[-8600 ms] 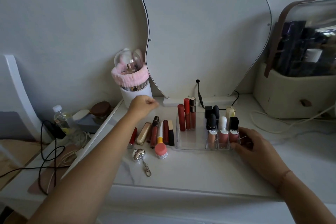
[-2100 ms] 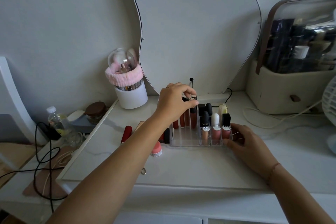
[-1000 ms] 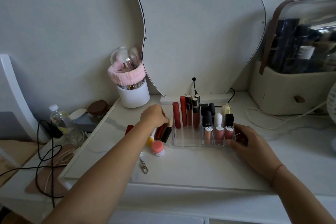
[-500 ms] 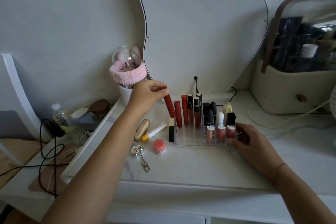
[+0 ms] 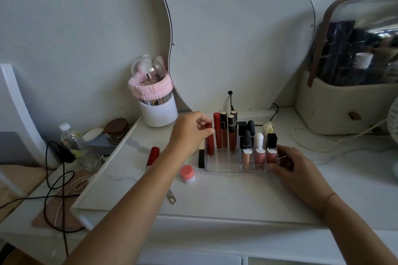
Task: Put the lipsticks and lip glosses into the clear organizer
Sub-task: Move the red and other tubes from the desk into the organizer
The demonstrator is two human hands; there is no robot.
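The clear organizer (image 5: 224,164) stands on the white tabletop with several lip glosses and lipsticks upright in it. My left hand (image 5: 189,133) pinches the top of a dark red lip gloss tube (image 5: 210,144) standing at the organizer's left end. My right hand (image 5: 295,168) rests against the organizer's right side, fingers curled round its corner. A black and gold lipstick (image 5: 201,157) lies just left of the organizer. A red lipstick (image 5: 153,156) lies further left, and my left forearm hides other items there.
A small pink jar (image 5: 187,174) and a key clasp (image 5: 171,197) lie in front. A white brush holder with pink band (image 5: 156,101), a wavy mirror (image 5: 237,32) with cable, a beige cosmetics bag (image 5: 344,101), and a water bottle (image 5: 70,140) and cords at left.
My left hand lifted the dark red gloss tube from beside the organizer and brought it down upright into the organizer's left end. My right hand stayed on the organizer.
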